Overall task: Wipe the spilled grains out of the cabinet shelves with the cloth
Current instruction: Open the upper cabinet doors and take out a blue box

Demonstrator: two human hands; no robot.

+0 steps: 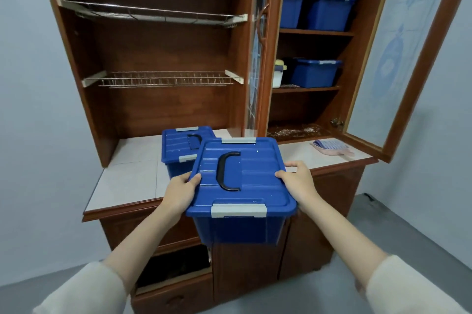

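I hold a blue lidded storage box (245,193) in the air in front of the cabinet counter (127,175). My left hand (180,191) grips its left rim and my right hand (297,183) grips its right rim, thumbs on the lid. Spilled grains (293,131) lie scattered on the bottom shelf of the open right compartment. A blue checked cloth (330,145) lies in a pink dustpan (344,152) on the counter just below that shelf.
A second blue box (181,146) stands on the counter behind the held one. Three more blue boxes (329,11) and a pale jar (279,74) sit on the upper right shelves. The glass door (408,58) stands open at right. Wire racks (163,80) fill the left compartment.
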